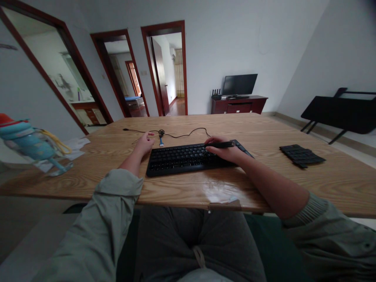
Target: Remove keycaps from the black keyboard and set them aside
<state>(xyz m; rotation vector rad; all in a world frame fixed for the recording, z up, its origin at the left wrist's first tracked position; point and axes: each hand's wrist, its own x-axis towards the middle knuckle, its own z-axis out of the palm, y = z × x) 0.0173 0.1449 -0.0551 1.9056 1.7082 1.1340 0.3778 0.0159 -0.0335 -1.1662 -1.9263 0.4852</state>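
Keyboard [176,157] flat on counter [96,166]. Right hand [225,152]: fingers clamped on black tool [225,144], over keyboard's right part. Left hand [143,143]: fingers apart, near keyboard's far left corner.

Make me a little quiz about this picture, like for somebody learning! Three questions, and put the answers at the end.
1. Which hand holds the dark stick-shaped thing?

2. True or false: the blue bottle is to the left of the keyboard.

3. What stands on the far cabinet?
A) a fish tank
B) a flat screen
C) a pile of pillows

Key:
1. The right hand
2. True
3. B
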